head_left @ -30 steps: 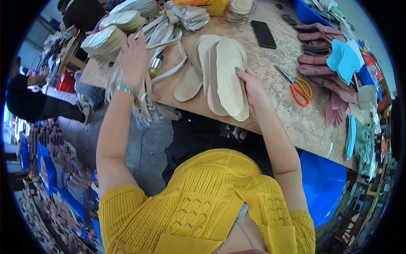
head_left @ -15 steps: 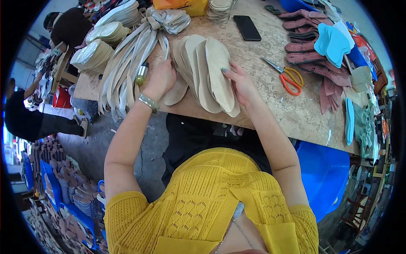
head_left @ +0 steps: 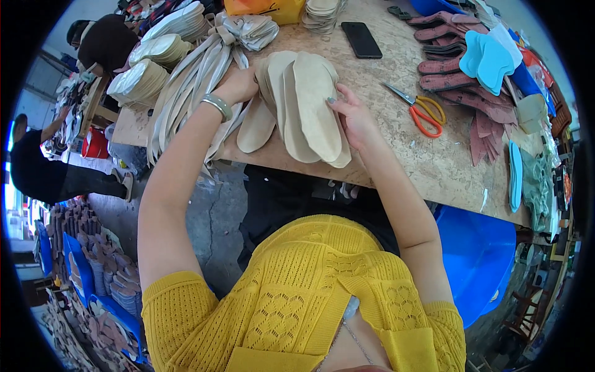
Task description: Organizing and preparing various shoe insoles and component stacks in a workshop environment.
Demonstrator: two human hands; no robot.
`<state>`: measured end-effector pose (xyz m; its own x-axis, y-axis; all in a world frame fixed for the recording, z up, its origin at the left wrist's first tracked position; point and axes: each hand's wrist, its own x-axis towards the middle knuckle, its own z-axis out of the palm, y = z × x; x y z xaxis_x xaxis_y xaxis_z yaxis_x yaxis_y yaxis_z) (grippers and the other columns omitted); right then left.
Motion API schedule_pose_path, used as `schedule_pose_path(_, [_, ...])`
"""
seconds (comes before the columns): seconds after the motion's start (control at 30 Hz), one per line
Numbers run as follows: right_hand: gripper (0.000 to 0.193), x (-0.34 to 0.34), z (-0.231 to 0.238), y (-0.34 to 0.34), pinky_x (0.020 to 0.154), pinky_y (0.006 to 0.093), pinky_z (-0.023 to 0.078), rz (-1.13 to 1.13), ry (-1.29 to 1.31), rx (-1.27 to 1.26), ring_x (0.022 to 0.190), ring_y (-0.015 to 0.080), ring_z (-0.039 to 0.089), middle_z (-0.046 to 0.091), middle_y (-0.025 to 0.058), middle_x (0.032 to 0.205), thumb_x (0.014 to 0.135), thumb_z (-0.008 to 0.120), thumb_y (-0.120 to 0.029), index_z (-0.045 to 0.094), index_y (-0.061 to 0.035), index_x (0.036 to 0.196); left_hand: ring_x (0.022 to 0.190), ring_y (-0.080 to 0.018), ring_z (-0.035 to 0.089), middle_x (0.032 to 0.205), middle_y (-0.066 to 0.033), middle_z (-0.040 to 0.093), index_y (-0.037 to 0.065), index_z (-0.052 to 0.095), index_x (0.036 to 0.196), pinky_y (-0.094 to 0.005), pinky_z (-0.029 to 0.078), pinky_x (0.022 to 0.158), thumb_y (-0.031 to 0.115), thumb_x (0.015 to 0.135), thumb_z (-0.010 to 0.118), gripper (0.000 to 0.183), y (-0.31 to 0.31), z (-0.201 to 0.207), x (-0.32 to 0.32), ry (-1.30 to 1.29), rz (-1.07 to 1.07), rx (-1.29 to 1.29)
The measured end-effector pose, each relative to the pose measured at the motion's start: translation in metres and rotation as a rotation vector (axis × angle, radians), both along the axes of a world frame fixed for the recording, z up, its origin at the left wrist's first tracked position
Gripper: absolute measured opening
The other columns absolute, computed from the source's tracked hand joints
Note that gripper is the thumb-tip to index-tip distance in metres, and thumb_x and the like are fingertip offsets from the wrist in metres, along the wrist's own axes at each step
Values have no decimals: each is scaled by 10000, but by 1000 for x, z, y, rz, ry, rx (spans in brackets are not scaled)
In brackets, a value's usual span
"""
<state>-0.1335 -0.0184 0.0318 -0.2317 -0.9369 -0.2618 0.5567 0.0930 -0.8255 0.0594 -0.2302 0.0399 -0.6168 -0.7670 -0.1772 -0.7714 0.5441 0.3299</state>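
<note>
Left hand (head_left: pixel 238 85) swings from strips (head_left: pixel 197 77) to insoles (head_left: pixel 317 108)!
Flanked now: right hand (head_left: pixel 354 118) pinches their right edge; left's grip, can't tell.

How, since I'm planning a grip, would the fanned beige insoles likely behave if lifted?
The insoles would probably slip against each other, being fanned between the left hand and right hand. Each looks thin, so likely light for its size. Holding smooth, nearly flat shapes, they're probably stiffer than the drooping strips.
</note>
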Motion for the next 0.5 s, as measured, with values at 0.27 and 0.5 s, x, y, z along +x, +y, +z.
schedule_pose_path(0.27, [520, -2, -14, 4, 967, 340, 442, -70, 36, -58, 1118, 222, 542, 536, 147, 1246, 889, 539, -12, 350, -13, 1373, 804, -185, 643, 1021, -97, 664, 48, 585, 1165, -337, 506, 656, 165, 890, 518, 306, -10, 4, -12, 264, 247, 564])
schedule_pose_path(0.5, [445, -23, -14, 13, 907, 340, 484, -161, 50, -57, 1052, 200, 589, 584, 113, 1170, 911, 512, -42, 411, -14, 1343, 729, -129, 617, 870, -33, 651, 76, 632, 994, -288, 498, 674, 330, 921, 499, 296, 42, 44, -57, 381, 237, 659])
